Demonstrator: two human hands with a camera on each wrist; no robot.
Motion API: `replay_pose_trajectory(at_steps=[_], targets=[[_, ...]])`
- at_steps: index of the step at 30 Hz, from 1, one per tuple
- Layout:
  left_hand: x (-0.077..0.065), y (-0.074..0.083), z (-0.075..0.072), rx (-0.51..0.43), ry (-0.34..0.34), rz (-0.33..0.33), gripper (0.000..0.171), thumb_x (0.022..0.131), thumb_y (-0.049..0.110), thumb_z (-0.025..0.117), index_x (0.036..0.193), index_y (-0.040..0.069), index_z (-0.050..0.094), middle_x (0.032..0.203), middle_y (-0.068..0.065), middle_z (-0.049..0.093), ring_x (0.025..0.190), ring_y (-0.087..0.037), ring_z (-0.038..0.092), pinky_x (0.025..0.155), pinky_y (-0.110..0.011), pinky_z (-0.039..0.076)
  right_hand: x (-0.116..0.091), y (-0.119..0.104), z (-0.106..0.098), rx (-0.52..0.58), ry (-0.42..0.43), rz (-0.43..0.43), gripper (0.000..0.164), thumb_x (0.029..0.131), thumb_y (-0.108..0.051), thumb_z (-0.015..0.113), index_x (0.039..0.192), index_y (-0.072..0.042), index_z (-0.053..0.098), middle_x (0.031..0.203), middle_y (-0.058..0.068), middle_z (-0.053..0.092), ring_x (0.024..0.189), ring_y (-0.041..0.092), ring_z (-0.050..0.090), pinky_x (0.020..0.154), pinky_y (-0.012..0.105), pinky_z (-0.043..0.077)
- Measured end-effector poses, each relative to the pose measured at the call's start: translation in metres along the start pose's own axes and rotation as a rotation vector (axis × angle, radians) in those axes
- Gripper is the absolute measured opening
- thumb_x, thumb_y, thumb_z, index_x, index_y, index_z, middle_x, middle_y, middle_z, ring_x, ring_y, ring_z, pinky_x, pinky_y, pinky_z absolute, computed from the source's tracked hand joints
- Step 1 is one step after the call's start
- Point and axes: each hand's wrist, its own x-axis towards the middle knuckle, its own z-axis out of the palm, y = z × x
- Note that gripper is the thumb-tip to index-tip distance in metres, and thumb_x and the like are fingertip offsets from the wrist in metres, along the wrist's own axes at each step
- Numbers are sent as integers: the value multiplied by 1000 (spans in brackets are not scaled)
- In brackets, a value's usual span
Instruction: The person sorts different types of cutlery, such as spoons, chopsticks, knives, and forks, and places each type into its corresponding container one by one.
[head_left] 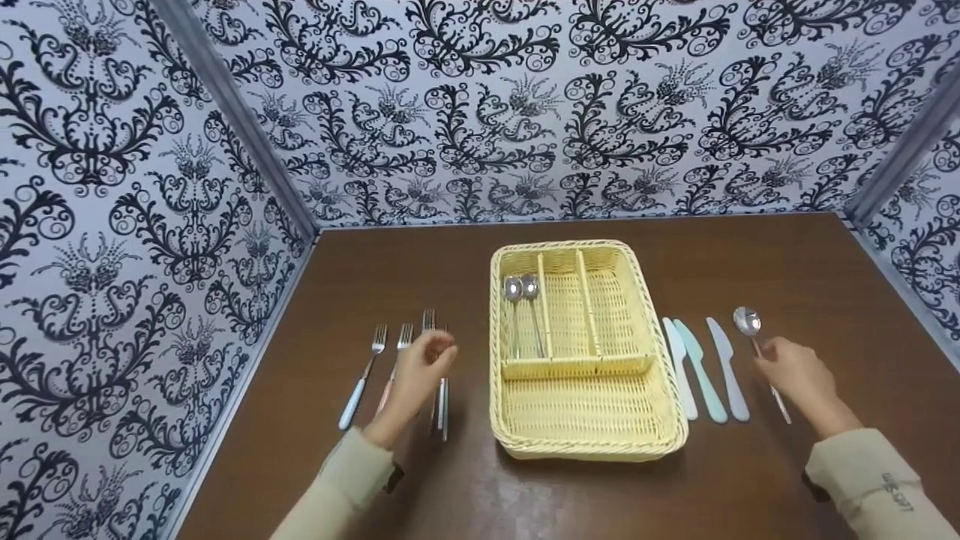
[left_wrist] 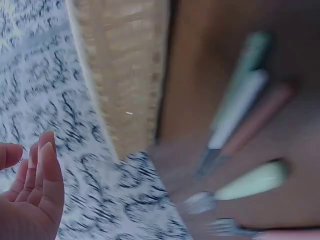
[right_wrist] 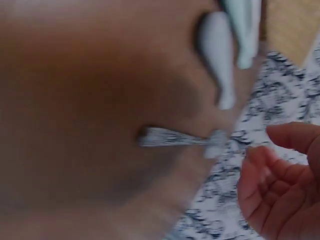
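My left hand (head_left: 421, 367) hovers over the forks on the left side of the table, thumb and fingers apart and nothing between them. It partly covers a pink-handled fork (head_left: 406, 335) and a green-handled fork (left_wrist: 250, 181). A blue-handled fork (head_left: 352, 405) lies to its left, and slim coloured sticks (head_left: 444, 412) to its right. My right hand (head_left: 799, 375) is above a spoon (head_left: 747, 321) at the right; in the right wrist view its loosely curved fingers hold nothing. The spoon lies with its bowl away from me, its handle partly hidden by the hand in the head view.
A pale yellow wicker basket (head_left: 589, 452) with divided compartments stands mid-table. Two spoons (head_left: 529, 289) lie in its far left compartment. Right of it are a white knife (head_left: 679, 367), a mint knife (head_left: 701, 371) and a grey knife (head_left: 727, 367). Patterned walls (head_left: 495, 112) enclose the table.
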Motion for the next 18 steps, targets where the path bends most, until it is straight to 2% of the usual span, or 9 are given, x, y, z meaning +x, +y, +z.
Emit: replay_pose_trajectory(at_steps=[3,5,7,9,14,18], targets=[[-10,-13,-1,-21,-5,-77,22,84,6,62,102,-3,55,84,-13,63,64,-7,53,56,-22,50,2,14,2,-31,-93,72,34,85,-21,53,97,11,54,85,27,58,69,37,55,54,44,43],[-16,-19,0,-45,-30,-124,25,83,5,61,105,-4,51,86,-14,62,64,-10,53,55,-23,51,3,20,5,-41,-128,105,27,84,-21,54,79,5,55,67,15,55,59,25,50,49,38,39],[-20,-22,0,-31,-44,-130,27,83,4,61,105,-5,50,86,-13,62,65,-13,53,55,-22,50,4,25,7,-48,-152,125,24,84,-18,52,66,-2,52,59,6,49,54,19,45,46,33,35],[-23,-24,1,-7,-60,-124,28,82,4,61,106,-5,50,86,-13,62,65,-15,54,54,-21,49,4,27,10,-53,-164,136,25,84,-14,49,59,-8,47,56,3,45,53,19,44,46,33,34],[-27,-25,5,46,-92,-108,30,82,3,62,109,-2,50,86,-12,64,60,-11,55,53,-19,47,5,29,11,-37,-181,160,21,84,-12,45,68,-1,53,63,12,52,58,24,51,48,38,39],[-28,-21,7,46,-114,-99,31,82,4,61,110,-1,50,87,-11,63,57,-8,53,51,-21,47,8,26,7,-47,-230,180,29,84,-17,49,87,11,53,67,14,53,59,25,51,50,37,40]])
